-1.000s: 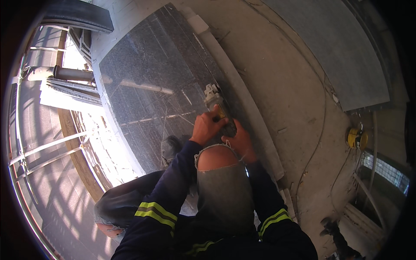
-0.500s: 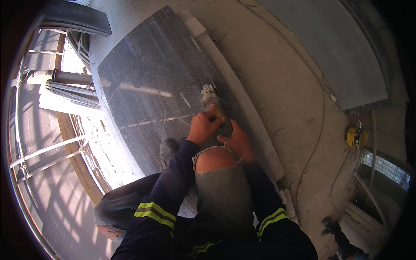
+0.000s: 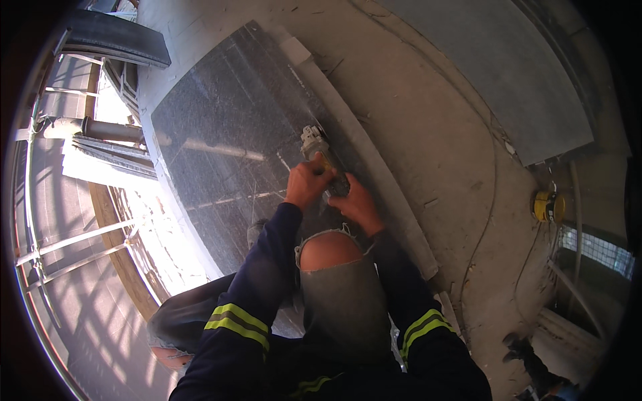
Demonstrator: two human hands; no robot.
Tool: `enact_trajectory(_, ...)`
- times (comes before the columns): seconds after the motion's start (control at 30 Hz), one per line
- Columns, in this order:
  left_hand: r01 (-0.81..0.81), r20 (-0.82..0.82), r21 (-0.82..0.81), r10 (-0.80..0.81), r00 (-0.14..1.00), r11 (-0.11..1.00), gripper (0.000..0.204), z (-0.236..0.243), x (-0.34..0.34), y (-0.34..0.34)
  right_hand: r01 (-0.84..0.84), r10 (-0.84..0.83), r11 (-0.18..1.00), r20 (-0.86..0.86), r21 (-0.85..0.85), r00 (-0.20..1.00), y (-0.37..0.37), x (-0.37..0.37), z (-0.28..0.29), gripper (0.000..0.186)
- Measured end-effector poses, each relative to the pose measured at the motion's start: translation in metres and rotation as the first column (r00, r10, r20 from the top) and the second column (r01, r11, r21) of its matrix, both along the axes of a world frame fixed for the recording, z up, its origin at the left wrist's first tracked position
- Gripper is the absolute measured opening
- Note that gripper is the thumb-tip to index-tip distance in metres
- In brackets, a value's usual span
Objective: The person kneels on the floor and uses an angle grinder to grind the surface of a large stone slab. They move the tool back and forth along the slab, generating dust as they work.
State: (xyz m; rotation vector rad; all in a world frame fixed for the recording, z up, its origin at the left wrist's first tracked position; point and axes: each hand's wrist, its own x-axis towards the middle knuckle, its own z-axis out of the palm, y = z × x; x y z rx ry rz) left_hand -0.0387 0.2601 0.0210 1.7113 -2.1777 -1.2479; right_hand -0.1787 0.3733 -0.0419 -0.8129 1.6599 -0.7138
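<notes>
An angle grinder (image 3: 313, 142) with a grey metal head and a yellow and dark body lies in both my hands, its head pointing away from me. My left hand (image 3: 306, 185) is closed round the middle of its body, behind the head. Around the rear end, my right hand (image 3: 358, 204) is wrapped. Beneath the tool is a large dark polished stone slab (image 3: 221, 113), dusty and streaked with pale lines. The grinder's head is close to the slab's right side; whether its disc touches the surface I cannot tell.
Another grey slab (image 3: 535, 100) stands at the far right. A yellow round container (image 3: 548, 206) sits below it, near a cable (image 3: 496, 194) on the dusty floor. Dark slabs (image 3: 117, 40) are stacked at far left, above scaffold tubes (image 3: 80, 237). A shoe (image 3: 518, 347) shows at lower right.
Both hands and the grinder have moved slightly away from me and to the left along the slab. My grip on the tool looks the same.
</notes>
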Motion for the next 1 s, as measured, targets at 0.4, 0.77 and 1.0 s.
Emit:
enact_trajectory(0.4,0.034,-0.013,0.030,-0.033,0.999,0.999,0.078,0.007,0.005,0.027,0.013,-0.014,0.993,-0.010,-0.120,1.000,0.036,-0.002,0.020,0.090)
enact_trajectory(0.77,0.038,-0.068,-0.051,-0.041,0.997,0.998,0.067,-0.003,0.009,0.023,-0.017,0.014,0.997,-0.046,-0.069,0.999,0.031,-0.001,0.019,0.096)
enact_trajectory(1.0,0.045,0.007,0.031,-0.045,0.999,0.999,0.078,-0.005,0.005,0.006,-0.014,0.013,1.000,-0.052,-0.015,0.999,0.016,-0.001,0.009,0.095)
